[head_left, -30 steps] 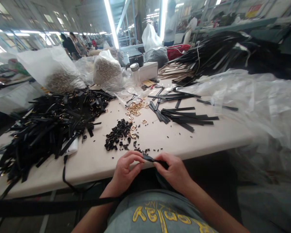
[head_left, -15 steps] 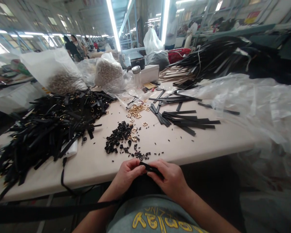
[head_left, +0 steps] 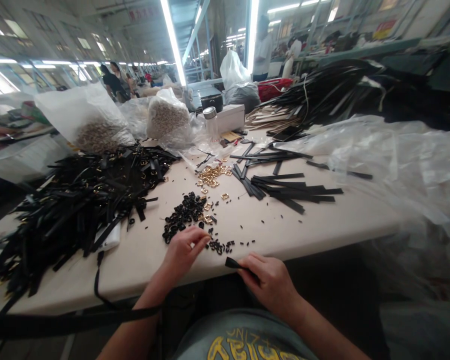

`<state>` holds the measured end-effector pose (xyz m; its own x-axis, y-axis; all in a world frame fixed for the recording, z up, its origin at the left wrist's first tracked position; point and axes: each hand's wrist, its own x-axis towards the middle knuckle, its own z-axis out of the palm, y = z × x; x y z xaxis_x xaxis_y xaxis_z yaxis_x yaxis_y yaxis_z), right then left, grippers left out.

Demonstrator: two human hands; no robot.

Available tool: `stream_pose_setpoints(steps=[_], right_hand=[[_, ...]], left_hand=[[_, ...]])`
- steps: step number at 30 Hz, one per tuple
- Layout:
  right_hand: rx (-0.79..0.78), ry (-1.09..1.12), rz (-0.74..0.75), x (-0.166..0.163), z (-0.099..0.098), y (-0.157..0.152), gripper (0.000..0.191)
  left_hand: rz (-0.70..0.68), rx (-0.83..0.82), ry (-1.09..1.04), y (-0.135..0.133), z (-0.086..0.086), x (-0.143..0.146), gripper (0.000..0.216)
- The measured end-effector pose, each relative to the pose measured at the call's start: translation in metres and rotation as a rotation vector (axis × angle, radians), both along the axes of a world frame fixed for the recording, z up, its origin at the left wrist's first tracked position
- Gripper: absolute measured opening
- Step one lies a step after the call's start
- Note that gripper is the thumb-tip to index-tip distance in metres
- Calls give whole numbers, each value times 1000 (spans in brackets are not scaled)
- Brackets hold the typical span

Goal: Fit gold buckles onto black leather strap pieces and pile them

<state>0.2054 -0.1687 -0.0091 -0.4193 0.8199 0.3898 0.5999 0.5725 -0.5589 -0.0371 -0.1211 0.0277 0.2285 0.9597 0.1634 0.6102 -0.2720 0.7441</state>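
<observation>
My right hand grips a short black strap, one flat end sticking out to the left past the fingertips, just off the table's front edge. My left hand is over the table with thumb and forefinger pinched together; whatever is between them is too small to make out. The left fingertips are right by a scatter of tiny black pieces. Behind that hand lies a heap of small black loops, partly covered by it. Gold buckles lie in a loose pile farther back.
A big heap of black straps with gold buckles fills the left side, beside a white device with a cord. Loose black strips lie on the right, near clear plastic sheeting. Filled bags and a jar stand behind.
My left hand has let go of the black strap and moved left and forward to the small pieces on the table. The right hand still holds the strap, slightly farther right.
</observation>
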Motion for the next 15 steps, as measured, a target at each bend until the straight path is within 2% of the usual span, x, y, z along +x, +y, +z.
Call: stream_pose_setpoints(steps=[3, 5, 9, 15], right_hand=[[-10, 2, -6, 2, -3, 0, 14], [-15, -8, -11, 2, -4, 0, 14], [-16, -33, -19, 1, -6, 1, 15], [-14, -60, -28, 1, -6, 1, 14]], left_hand=[[163, 141, 182, 34, -2, -29, 18], [201, 185, 309, 55, -4, -43, 18], [137, 153, 501, 81, -8, -49, 16], [139, 87, 506, 96, -8, -43, 17]])
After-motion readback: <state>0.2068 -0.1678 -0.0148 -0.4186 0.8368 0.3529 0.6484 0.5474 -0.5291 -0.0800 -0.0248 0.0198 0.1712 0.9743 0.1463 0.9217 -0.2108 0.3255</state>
